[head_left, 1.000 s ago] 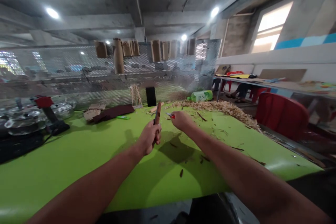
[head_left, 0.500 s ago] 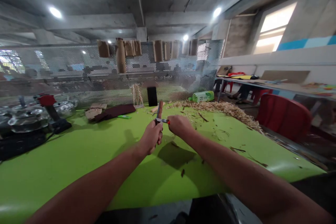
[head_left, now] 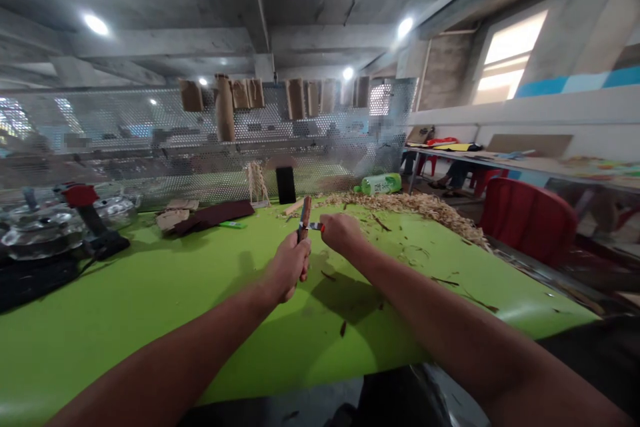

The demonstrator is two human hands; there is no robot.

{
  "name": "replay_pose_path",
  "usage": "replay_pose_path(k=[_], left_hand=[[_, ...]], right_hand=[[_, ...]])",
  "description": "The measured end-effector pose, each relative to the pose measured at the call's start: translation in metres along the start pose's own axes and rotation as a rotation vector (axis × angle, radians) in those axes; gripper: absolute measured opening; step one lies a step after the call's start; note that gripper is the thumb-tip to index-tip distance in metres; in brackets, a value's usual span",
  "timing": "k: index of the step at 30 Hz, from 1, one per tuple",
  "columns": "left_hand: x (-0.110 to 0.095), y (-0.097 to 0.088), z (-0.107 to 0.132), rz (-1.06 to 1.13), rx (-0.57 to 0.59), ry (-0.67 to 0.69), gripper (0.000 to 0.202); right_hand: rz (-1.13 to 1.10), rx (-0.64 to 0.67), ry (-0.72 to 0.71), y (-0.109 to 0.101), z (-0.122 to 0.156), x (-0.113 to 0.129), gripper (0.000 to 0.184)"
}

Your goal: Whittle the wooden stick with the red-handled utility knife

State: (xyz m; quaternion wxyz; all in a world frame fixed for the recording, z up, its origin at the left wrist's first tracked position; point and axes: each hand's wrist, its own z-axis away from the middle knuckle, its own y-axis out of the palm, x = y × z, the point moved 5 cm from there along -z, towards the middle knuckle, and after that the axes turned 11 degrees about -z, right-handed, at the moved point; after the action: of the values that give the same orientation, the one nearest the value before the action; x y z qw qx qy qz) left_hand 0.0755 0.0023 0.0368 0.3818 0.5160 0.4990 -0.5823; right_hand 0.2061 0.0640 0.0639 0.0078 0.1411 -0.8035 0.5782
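Note:
My left hand (head_left: 289,268) is closed round a short brown wooden stick (head_left: 305,212) that stands upright above the green table (head_left: 150,293). My right hand (head_left: 340,232) is closed on a small knife with a red handle; its blade (head_left: 314,226) lies across the stick just above my left fist. Both arms reach out over the middle of the table. Dark slivers of wood (head_left: 343,328) lie on the table under my arms.
A heap of pale wood shavings (head_left: 425,205) runs along the table's far right, with a green bottle (head_left: 383,183) behind it. Dark cloth and cardboard (head_left: 210,215) lie far left of centre; a red-topped tool (head_left: 87,213) and glass lids (head_left: 45,227) stand left. A perforated metal screen (head_left: 150,140) backs the table. Red chair (head_left: 530,220) right.
A second ago the knife was clear of the stick, to its right. My right hand has brought the blade leftward against the stick. My left hand has kept its grip.

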Motion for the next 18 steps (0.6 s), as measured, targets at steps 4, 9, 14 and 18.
replay_pose_path(k=[4, 9, 14, 18], left_hand=[[-0.002, 0.001, 0.006, -0.024, 0.01, -0.062, 0.008], [-0.001, 0.002, 0.007, -0.029, 0.042, -0.061, 0.01], [-0.003, 0.002, 0.005, -0.014, 0.082, -0.096, 0.009], [-0.003, 0.009, 0.019, -0.042, 0.096, -0.117, 0.013]], right_hand=[[0.003, -0.003, 0.023, 0.0, -0.004, -0.007, 0.034], [-0.014, -0.029, 0.015, -0.001, -0.009, -0.015, 0.033], [0.002, -0.048, 0.035, 0.005, -0.016, -0.019, 0.03], [-0.026, -0.057, 0.094, 0.002, -0.021, -0.041, 0.03]])
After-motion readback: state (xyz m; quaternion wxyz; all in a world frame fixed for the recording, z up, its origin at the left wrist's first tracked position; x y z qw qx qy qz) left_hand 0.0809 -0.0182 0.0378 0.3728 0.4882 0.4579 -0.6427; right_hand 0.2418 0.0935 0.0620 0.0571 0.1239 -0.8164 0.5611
